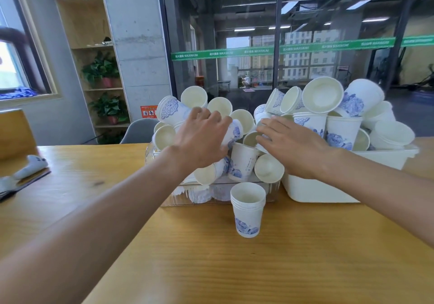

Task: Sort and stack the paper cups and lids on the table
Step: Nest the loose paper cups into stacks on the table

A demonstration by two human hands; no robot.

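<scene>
A short stack of nested cups (248, 209) stands upright at centre frame on the wooden surface (211, 268), just before a clear bin (211, 195) heaped with loose cups (242, 165). The left hand (202, 139) and right hand (291, 146) reach into that heap, fingers spread; neither grip visibly closes. A white bin (328, 186) of cups sits at right.

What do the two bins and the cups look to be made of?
Left bin: clear glossy plastic, likely; cups show through its wall. Right bin: opaque white plastic, smooth, by the look. Cups, like the stack: thin paper, matte, blue print, rolled rims.
</scene>
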